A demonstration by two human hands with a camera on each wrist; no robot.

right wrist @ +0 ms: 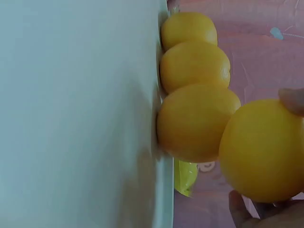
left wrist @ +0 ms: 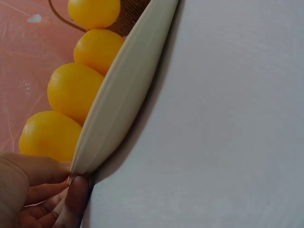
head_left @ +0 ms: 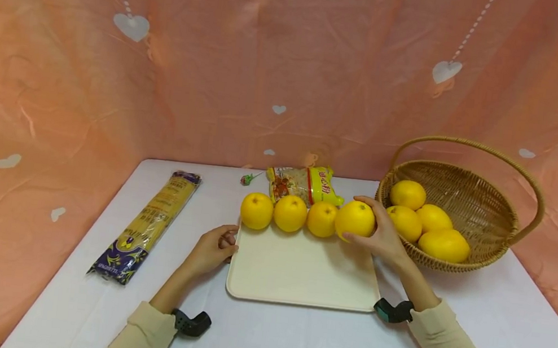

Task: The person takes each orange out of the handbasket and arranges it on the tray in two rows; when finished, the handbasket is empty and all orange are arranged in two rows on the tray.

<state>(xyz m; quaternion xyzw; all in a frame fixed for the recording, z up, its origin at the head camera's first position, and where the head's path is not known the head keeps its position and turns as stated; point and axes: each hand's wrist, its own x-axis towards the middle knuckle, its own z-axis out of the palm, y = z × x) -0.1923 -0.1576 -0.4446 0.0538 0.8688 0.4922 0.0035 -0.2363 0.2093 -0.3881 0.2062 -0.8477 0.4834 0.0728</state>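
Note:
A cream rectangular tray point(head_left: 304, 273) lies on the table, with a row of three yellow oranges point(head_left: 290, 214) along its far edge. My left hand point(head_left: 212, 249) pinches the tray's left rim between thumb and fingers, seen close in the left wrist view at the tray rim point(left wrist: 118, 99). My right hand point(head_left: 385, 234) grips another orange point(head_left: 354, 220) at the right end of the row. In the right wrist view this held orange point(right wrist: 261, 152) is raised off the tray surface; whether it touches its neighbour I cannot tell.
A wicker basket point(head_left: 488, 219) with a tall handle stands at the right, holding several yellow fruits point(head_left: 432, 218). Behind the tray lie a yellow-and-clear food packet point(head_left: 303, 183) and a small artificial flower point(head_left: 246, 179). A spaghetti packet point(head_left: 148, 225) lies at the left.

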